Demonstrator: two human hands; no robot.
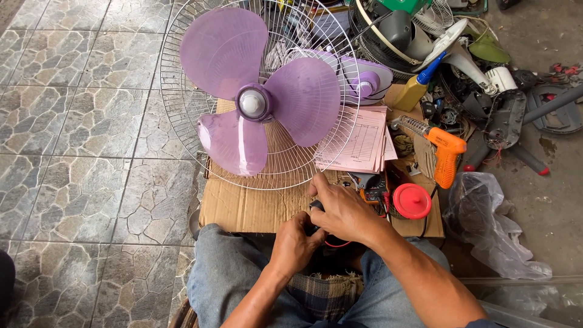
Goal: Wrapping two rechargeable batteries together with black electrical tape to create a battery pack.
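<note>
Both hands (322,228) curled, prob. gripping dark part (316,206).

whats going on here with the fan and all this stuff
A seated person works over a sheet of cardboard on a tiled floor. Both hands meet at its near edge: the left hand and right hand close around a small dark part with a red wire. Ahead lies a purple fan in its white wire guard, beside pink papers, an orange glue gun and a red lid.
</note>
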